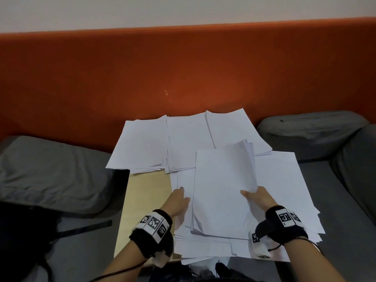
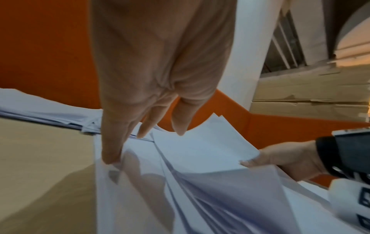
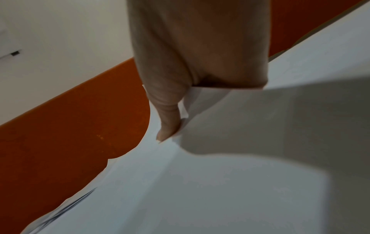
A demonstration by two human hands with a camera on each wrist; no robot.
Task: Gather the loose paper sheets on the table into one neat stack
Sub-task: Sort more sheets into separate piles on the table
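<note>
Wooden table (image 1: 148,192) under smooth, curling paper sheets (image 1: 221,186) (white)

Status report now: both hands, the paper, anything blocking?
Right hand grips a lifted bundle by its right edge. Left hand flat on sheets below. Far piles still ungathered. Nothing blocking.

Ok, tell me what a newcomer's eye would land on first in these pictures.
First the mass of white paper sheets fanned over the small table, bright against the orange backrest behind. Then the bundle of sheets at the centre: the right hand pinches its right edge, lifting it, while the left hand rests with straight fingers on the sheets beside it.
</note>
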